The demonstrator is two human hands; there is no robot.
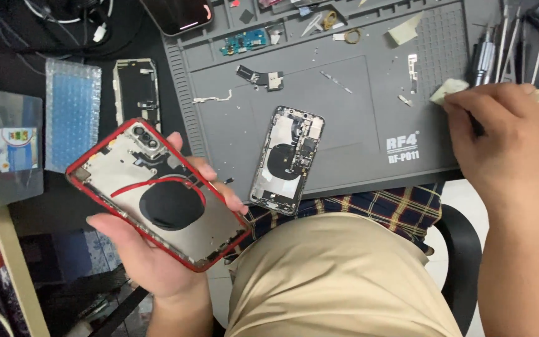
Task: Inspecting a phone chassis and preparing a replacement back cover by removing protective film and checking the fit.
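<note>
Down below the counter edge, the left hand (157, 249) cradles a red-rimmed phone back housing (157, 193), inner side up, fingers wrapped round its edges. Well apart, the right hand (506, 137) rests on the grey silicone repair mat (344, 118), its grip pinched on a thin dark tool near a pale wipe (447, 90). An opened phone chassis (286, 160) lies between them.
</note>
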